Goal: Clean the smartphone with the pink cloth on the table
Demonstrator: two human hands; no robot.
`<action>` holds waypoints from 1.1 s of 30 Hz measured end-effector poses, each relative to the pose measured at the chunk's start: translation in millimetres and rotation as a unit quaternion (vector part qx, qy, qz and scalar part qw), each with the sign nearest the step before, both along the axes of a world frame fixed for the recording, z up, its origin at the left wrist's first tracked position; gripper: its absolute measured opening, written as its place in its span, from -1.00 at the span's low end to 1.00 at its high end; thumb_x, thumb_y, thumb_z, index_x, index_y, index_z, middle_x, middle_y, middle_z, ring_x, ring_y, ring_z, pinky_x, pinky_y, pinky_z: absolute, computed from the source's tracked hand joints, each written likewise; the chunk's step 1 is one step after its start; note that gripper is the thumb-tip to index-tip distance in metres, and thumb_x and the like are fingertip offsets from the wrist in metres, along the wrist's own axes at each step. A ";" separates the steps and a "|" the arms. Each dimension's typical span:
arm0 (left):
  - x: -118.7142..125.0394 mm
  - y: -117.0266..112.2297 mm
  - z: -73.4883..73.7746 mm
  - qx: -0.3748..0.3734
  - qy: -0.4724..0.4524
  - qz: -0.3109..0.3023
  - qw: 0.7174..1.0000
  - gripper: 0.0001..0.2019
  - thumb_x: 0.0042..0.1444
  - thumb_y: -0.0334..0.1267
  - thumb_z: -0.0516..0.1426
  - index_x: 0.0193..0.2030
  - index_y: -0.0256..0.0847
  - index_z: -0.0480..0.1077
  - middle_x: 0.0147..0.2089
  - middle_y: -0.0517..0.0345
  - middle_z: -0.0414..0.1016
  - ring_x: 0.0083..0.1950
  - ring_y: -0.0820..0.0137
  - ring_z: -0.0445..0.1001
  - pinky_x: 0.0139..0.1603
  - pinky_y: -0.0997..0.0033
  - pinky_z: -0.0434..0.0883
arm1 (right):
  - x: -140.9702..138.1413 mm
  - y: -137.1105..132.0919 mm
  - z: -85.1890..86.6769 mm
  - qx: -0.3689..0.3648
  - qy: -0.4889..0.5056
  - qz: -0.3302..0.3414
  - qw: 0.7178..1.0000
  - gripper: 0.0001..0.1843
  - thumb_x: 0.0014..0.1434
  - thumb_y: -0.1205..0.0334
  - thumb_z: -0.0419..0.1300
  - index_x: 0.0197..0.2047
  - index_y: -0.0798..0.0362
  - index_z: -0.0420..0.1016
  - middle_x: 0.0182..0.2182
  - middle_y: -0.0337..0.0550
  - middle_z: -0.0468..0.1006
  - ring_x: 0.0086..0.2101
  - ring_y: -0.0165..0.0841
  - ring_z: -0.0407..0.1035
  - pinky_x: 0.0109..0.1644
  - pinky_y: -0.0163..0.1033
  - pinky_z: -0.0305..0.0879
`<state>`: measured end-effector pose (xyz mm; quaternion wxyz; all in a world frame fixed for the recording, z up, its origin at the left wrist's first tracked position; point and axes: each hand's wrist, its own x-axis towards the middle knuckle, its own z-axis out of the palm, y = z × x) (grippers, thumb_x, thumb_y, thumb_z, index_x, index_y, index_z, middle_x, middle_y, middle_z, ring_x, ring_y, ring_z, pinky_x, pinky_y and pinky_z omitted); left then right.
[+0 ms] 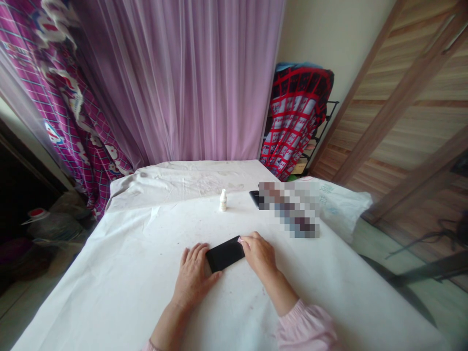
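Observation:
A black smartphone point(225, 254) lies at a slant on the white-covered table, its dark screen facing up. My left hand point(192, 275) holds its left end, thumb along the near edge and fingers at the far left corner. At the far right corner of the screen, my right hand point(260, 253) pinches a small pale pink-white wad point(240, 239), perhaps tissue or cloth; most of it is hidden by the fingers. Beyond the phone stands a small white bottle point(223, 201), upright and touched by neither hand.
A dark object point(255, 199) lies at the table's right side, partly covered by a blurred patch. A white plastic bag point(341, 204) is beside the right edge. Purple curtains point(190, 87) hang behind the white tablecloth point(127, 263); a wooden wardrobe point(395, 92) stands to the right.

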<state>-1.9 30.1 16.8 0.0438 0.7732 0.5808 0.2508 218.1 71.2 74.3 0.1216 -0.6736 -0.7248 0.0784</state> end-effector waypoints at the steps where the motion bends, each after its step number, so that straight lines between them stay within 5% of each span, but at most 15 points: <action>1: 0.2 0.0 0.0 -0.001 0.000 0.000 1.000 -0.45 0.06 0.02 0.22 0.16 -0.14 0.29 0.21 -0.09 0.42 0.28 0.02 0.31 0.33 -0.21 0.11 | 1.3 -2.4 0.1 -0.001 0.000 0.003 1.000 -0.70 0.36 0.17 0.03 -0.08 -0.17 0.60 -0.17 -0.21 0.55 -0.21 -0.41 0.47 -0.21 -0.38 0.23; 20: -0.5 1.3 -0.8 -0.002 0.008 0.001 1.000 -0.44 0.09 -0.01 0.19 0.21 -0.15 0.27 0.22 -0.10 0.42 0.28 0.02 0.31 0.33 -0.20 0.10 | 15.6 -28.4 0.2 -0.013 0.014 0.004 1.000 -0.71 0.34 0.21 0.06 -0.09 -0.19 0.61 -0.18 -0.24 0.57 -0.22 -0.41 0.49 -0.20 -0.37 0.27; 33: -1.2 2.7 2.2 -0.015 0.005 -0.001 1.000 -0.45 0.10 -0.02 0.19 0.21 -0.13 0.28 0.22 -0.08 0.42 0.28 0.01 0.31 0.32 -0.21 0.11 | 2.3 5.5 2.0 -0.004 -0.011 0.002 1.000 -0.71 0.35 0.15 0.04 -0.13 -0.19 0.62 -0.18 -0.24 0.56 -0.25 -0.42 0.47 -0.23 -0.37 0.25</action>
